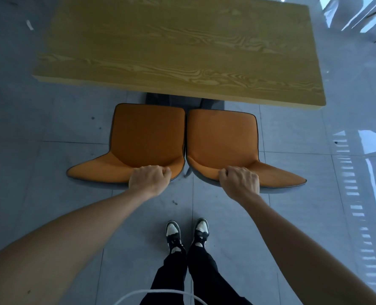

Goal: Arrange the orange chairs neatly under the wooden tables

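Two orange chairs stand side by side on the grey tiled floor, their seats facing a wooden table (182, 47). The left orange chair (147, 135) and the right orange chair (222, 139) nearly touch along their inner edges. Both seats sit just in front of the table's near edge, outside it. My left hand (149, 179) is closed over the top of the left chair's backrest. Over the right chair's backrest top my right hand (241, 180) is closed the same way. The chair legs are mostly hidden beneath the seats.
The table's dark base (173, 100) shows just past the chair seats. My feet in black-and-white shoes (187, 234) stand behind the chairs. A white cable (151, 292) curves at the bottom. Metal furniture legs (367, 16) show at the far right corner.
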The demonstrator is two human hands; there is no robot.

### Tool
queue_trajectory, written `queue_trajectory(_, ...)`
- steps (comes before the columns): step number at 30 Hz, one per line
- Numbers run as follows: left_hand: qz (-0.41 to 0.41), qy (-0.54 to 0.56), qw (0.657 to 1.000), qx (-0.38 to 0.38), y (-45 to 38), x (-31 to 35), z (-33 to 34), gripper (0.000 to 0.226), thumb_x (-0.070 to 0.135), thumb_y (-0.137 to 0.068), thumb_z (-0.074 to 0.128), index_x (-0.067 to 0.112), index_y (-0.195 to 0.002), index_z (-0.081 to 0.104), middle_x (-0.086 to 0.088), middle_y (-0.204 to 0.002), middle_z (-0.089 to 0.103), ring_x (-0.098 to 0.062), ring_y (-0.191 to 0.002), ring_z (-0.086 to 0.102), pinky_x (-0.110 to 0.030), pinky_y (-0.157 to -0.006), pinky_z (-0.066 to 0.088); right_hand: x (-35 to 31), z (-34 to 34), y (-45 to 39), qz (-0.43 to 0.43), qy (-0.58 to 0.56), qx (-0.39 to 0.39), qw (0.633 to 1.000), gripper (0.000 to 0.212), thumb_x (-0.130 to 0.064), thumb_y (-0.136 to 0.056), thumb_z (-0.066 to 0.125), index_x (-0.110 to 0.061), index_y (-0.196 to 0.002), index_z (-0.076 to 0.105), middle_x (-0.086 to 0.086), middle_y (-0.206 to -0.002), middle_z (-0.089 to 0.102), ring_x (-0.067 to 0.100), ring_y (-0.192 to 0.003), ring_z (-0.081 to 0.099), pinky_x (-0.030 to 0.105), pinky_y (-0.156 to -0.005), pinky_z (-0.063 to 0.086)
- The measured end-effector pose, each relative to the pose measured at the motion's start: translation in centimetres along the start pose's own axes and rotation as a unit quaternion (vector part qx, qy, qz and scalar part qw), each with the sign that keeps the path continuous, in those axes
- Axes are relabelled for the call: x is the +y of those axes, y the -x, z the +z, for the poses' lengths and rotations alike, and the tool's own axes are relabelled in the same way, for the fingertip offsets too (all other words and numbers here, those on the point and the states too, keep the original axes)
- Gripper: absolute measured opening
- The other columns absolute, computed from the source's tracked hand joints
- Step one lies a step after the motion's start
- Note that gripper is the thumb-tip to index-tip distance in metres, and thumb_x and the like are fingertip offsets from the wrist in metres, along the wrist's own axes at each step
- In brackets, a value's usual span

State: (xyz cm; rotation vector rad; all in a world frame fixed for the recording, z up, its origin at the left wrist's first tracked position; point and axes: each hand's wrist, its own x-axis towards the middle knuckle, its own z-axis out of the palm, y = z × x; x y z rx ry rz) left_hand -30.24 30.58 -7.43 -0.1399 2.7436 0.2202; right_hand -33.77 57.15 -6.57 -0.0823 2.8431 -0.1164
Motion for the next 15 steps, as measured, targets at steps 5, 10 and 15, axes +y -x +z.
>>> queue_trajectory(5, -0.015, 0.014, 0.996, -0.083, -0.4, 0.4, -0.3, 0.063, 0.047, -0.104, 0.011, 0.021, -0.076, 0.062, -0.003, -0.078, 0.065, -0.025, -0.077, 0.063, -0.041, -0.08, 0.048, -0.1, -0.6, -0.1, -0.034, -0.001, -0.059, 0.998, 0.04, -0.032, -0.094, 0.027, -0.021, -0.074, 0.06, 0.001, -0.083, 0.067, 0.025, -0.077, 0.058, 0.04, -0.079, 0.044)
queue_trajectory(10, -0.004, 0.069, 0.984, -0.161, -0.4, 1.2, -1.9, 0.056, 0.046, -0.104, 0.017, 0.013, -0.07, 0.048, -0.003, -0.065, 0.051, -0.021, -0.06, 0.053, -0.038, -0.068, 0.047, -1.2, -2.5, 0.4, -0.093, -0.034, -0.139, 0.985, 0.031, -0.029, -0.098, 0.028, -0.018, -0.086, 0.055, 0.005, -0.093, 0.064, 0.029, -0.084, 0.06, 0.046, -0.082, 0.049)
queue_trajectory(15, 0.004, 0.063, 0.979, -0.193, -0.1, 1.9, -6.4, 0.041, 0.046, -0.101, 0.037, 0.015, -0.097, 0.064, -0.005, -0.095, 0.066, -0.02, -0.086, 0.064, -0.036, -0.075, 0.049, -2.7, -4.9, -0.5, -0.152, -0.007, -0.242, 0.958, 0.042, -0.048, -0.099, 0.032, -0.019, -0.086, 0.061, 0.002, -0.082, 0.066, 0.023, -0.075, 0.064, 0.042, -0.071, 0.052)
